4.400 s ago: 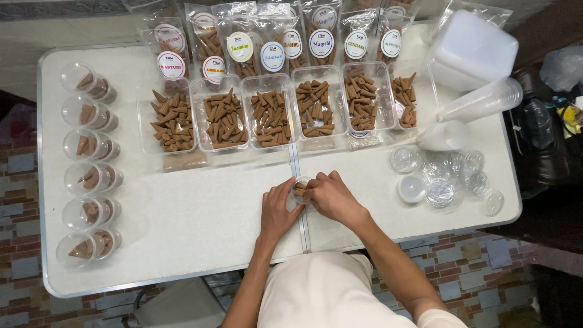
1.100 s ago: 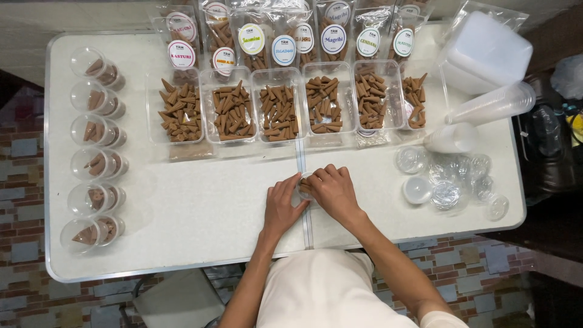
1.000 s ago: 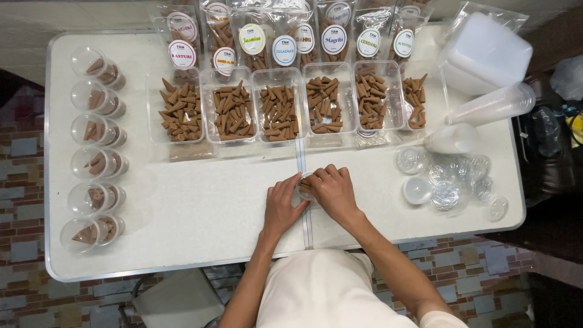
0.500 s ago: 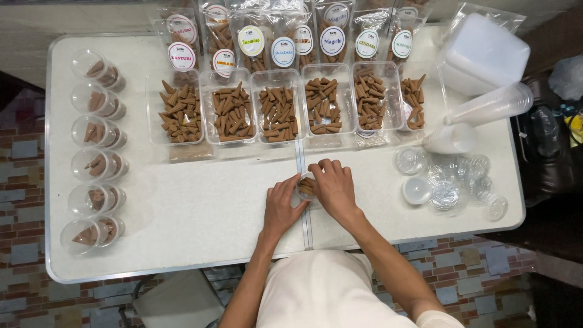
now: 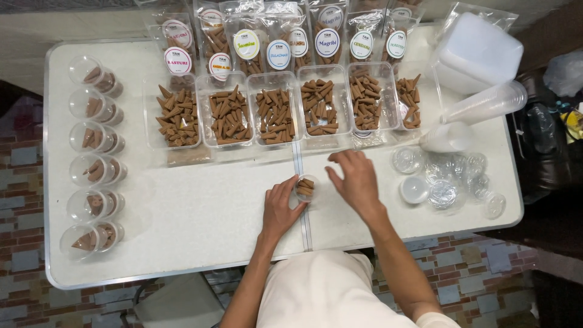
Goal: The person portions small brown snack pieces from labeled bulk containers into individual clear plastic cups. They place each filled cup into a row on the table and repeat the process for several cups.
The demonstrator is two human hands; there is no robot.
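Filling step: left hand (image 5: 280, 209) grips small clear cup (image 5: 304, 187) w/ brown cones, right hand (image 5: 355, 179) open, empty, prob. needs lid next.

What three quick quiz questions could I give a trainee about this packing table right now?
1. True or false: the left hand holds the small clear cup of brown cones.
2. How many open trays of cones stand in the row across the white table?
3. The right hand is: A) open above the table beside the cup; B) inside a tray; C) holding the stack of empty cups.

Key: 1 true; 2 six; 3 A.
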